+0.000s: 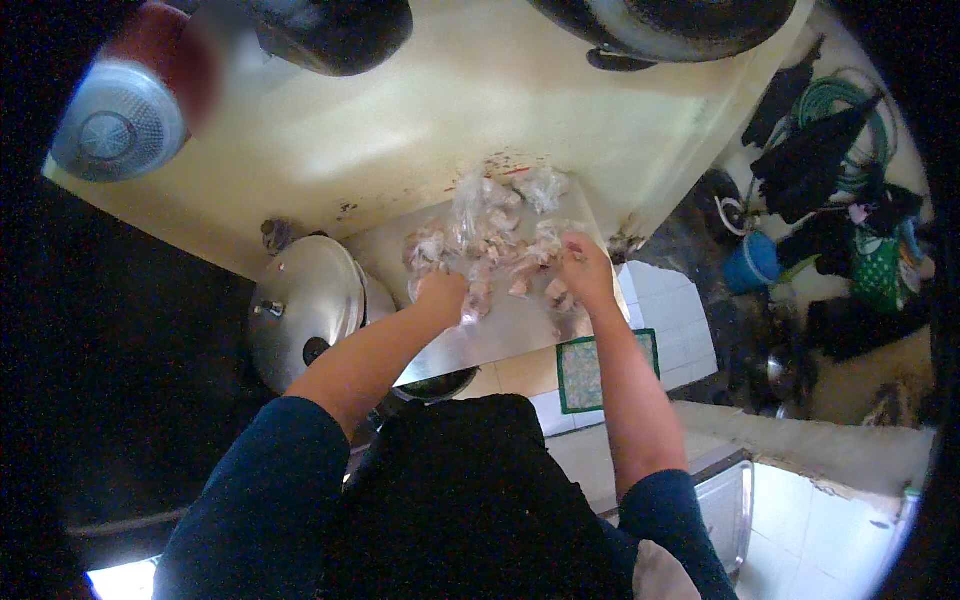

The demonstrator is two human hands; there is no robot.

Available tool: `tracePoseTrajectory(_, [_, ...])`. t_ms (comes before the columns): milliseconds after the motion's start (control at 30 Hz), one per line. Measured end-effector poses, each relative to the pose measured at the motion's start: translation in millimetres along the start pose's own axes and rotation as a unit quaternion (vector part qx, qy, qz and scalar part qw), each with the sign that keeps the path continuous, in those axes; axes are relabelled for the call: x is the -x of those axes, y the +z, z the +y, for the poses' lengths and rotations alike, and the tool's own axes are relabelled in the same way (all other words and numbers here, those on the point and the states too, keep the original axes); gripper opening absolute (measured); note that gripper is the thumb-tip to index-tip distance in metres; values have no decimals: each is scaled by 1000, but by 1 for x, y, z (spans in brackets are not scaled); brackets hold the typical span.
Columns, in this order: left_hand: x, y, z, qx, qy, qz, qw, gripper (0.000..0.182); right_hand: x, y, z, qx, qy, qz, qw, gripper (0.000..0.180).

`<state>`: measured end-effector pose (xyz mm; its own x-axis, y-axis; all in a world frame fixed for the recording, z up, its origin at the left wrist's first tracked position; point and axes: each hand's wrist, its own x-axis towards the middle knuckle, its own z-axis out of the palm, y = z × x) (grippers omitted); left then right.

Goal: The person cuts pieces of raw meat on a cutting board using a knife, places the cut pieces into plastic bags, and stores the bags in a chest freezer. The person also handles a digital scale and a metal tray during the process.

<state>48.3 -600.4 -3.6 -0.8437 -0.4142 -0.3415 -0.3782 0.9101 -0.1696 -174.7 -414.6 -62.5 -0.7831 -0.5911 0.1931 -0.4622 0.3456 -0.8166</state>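
Several clear plastic bags [469, 210] and pinkish pieces that look like raw meat [499, 217] lie on a pale work surface [517, 322] against the wall. On the left, my left hand [442, 292] has its fingers curled at a clear bag with pinkish contents [427, 247]. My right hand [585, 262] is bent over another clear bag [555, 232] at the right of the pieces. Its fingertips are at the plastic, but their grip is too blurred to make out. One more bag [544, 187] sits by the wall, touched by neither hand.
A large metal pressure cooker [307, 300] stands left of the surface. Dark pans [675, 30] hang on the wall above. A green-edged cloth mat [581, 375] lies below my right forearm. At the right are a blue bucket [751, 262] and a coiled green hose [840, 105].
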Motion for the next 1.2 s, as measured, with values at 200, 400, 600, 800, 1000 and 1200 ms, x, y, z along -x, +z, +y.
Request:
tracePoseTrajectory(200, [-21, -49, -17, 85, 29, 32, 995, 17, 65, -8, -29, -331, 325, -245, 851, 45])
tracePoseTrajectory(400, [48, -107, 36, 175, 146, 25, 973, 16, 102, 39, -76, -626, 365, -464, 510, 76])
tracePoseTrajectory(600, [105, -113, 31, 445, 60, 61, 891, 34, 45, 57, -97, -562, 357, -90, 741, 68])
tracePoseTrajectory(800, [86, -85, 0, 805, -147, -61, 571, 47, 44, 29, -161, 78, -53, -266, 959, 38])
tracePoseTrajectory(1000, [69, -77, -20, 952, -156, -38, 261, 22, 82, 17, -180, -104, -158, -255, 948, 40])
tracePoseTrajectory(1200, [90, -132, -31, 917, 32, -12, 398, 29, 63, -21, -161, -334, 132, -371, 856, 61])
